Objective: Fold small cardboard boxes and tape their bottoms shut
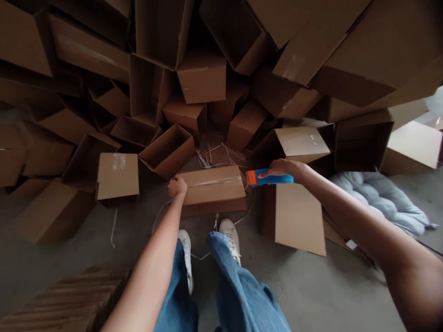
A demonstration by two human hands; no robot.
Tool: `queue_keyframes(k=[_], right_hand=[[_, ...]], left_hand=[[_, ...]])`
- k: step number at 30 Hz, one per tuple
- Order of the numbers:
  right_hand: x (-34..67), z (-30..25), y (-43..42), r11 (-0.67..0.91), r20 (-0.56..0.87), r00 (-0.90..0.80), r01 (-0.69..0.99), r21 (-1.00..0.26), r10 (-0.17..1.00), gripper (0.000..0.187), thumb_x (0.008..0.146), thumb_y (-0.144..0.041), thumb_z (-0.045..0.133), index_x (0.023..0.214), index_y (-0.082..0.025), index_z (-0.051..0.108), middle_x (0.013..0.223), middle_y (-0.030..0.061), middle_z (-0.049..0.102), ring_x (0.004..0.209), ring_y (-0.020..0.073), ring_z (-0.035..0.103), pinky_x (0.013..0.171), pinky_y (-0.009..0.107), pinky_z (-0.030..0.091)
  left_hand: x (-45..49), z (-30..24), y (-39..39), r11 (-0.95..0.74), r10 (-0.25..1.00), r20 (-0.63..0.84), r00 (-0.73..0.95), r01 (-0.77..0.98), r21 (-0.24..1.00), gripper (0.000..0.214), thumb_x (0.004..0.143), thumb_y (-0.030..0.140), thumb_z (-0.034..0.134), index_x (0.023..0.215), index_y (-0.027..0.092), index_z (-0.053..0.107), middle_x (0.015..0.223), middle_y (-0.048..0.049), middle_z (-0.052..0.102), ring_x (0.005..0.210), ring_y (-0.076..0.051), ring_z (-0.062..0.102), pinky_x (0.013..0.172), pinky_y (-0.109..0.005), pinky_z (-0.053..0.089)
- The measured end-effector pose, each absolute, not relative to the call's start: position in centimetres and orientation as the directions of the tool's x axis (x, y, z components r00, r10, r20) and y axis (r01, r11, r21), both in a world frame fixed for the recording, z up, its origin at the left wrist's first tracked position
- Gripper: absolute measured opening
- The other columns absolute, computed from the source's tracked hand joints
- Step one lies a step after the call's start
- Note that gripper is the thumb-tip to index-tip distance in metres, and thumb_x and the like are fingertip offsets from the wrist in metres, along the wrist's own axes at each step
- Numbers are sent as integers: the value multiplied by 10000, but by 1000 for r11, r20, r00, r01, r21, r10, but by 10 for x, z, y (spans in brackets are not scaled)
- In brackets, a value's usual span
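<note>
On the floor before my feet lies a long, closed cardboard box (214,186), with a shiny strip of clear tape along its top seam. My left hand (177,186) is closed at the box's left end, its fingers curled against the upper edge. Just off the right end, my right hand (282,168) grips a blue tape dispenser (277,179) with an orange front. The dispenser's front points left toward the box end. The palm side of my right hand is hidden.
Empty open boxes (162,32) pile up ahead. A small box (117,177) stands to the left, another box (299,219) to the right. White strapping (207,157) lies loose behind the long box and around my shoes (230,235). A grey cushion (384,203) rests on the right.
</note>
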State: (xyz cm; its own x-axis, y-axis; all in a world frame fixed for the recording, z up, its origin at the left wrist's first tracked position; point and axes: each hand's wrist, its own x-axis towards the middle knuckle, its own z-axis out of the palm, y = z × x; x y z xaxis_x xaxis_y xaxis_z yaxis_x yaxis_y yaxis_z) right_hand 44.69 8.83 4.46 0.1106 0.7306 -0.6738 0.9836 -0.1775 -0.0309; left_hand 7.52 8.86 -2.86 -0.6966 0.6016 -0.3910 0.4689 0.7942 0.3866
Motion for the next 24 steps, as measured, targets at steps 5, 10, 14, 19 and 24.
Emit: queue_keyframes(k=[5, 10, 14, 19, 24], right_hand=[[430, 45, 96, -136, -740, 170, 985, 107, 651, 822, 750, -737, 631, 1246, -83, 679, 1233, 237, 667, 1137, 372, 640, 828, 397, 511], [426, 34, 97, -145, -764, 166, 985, 96, 623, 791, 808, -674, 625, 1308, -62, 637, 1278, 236, 646, 1170, 361, 634, 885, 388, 519], [424, 28, 96, -158, -782, 155, 985, 73, 604, 833, 832, -683, 589, 1373, -50, 577, 1345, 238, 603, 1220, 348, 607, 915, 367, 511], [417, 34, 81, -164, -737, 172, 983, 84, 654, 819, 859, -722, 497, 1377, -94, 583, 1374, 223, 586, 1259, 358, 576, 956, 396, 487], [403, 43, 71, -188, -661, 206, 977, 98, 722, 850, 811, -741, 542, 1301, -54, 641, 1266, 277, 637, 1205, 396, 608, 930, 417, 496]], left_hand=[[77, -27, 88, 799, 595, -397, -698, 465, 380, 558, 951, 382, 321, 1140, 44, 722, 1173, -277, 684, 1150, -384, 644, 928, -467, 530], [77, -27, 88, 802, 592, -396, -702, 461, 380, 563, 951, 378, 322, 1153, 28, 713, 1186, -282, 677, 1152, -383, 644, 936, -468, 525], [77, -28, 89, 797, 596, -393, -700, 459, 392, 563, 949, 374, 326, 1157, 21, 711, 1181, -283, 678, 1158, -390, 638, 946, -475, 519], [80, -29, 90, 788, 606, -346, -716, 482, 383, 528, 941, 329, 331, 1102, 24, 730, 1121, -292, 695, 1113, -384, 663, 908, -470, 538], [83, -30, 87, 738, 666, -266, -697, 566, 366, 598, 975, 371, 261, 1048, 28, 746, 1073, -288, 708, 1067, -383, 681, 894, -477, 541]])
